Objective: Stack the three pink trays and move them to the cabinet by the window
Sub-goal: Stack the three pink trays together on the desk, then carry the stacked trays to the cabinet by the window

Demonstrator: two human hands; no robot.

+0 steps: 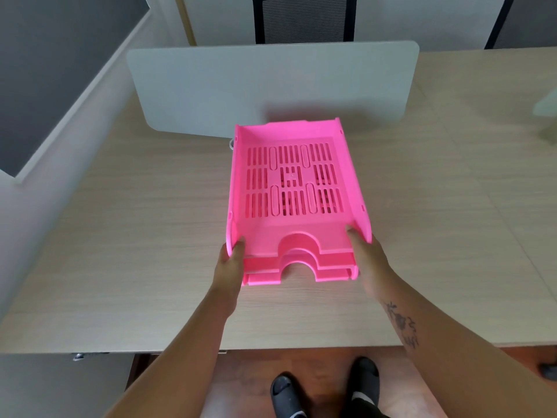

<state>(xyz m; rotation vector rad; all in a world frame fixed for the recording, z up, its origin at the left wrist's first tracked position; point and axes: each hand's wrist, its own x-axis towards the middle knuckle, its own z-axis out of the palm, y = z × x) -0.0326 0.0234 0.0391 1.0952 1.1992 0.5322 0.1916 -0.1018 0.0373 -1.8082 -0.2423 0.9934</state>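
Three pink slotted trays sit nested in one stack (294,188) on the pale wooden desk (135,251), their notched front edges stepped toward me. My left hand (230,262) grips the stack's near left corner, thumb over the top tray's rim. At the near right corner my right hand (364,254) holds the side wall, thumb inside the top tray. The stack's front end looks tilted slightly up off the desk; its far end is near the divider.
A frosted grey divider panel (271,89) stands across the desk just behind the trays. Black mesh chairs (303,19) are beyond it. The desk's front edge (271,346) runs above my feet on the brown floor. A wall with a dark panel is at left.
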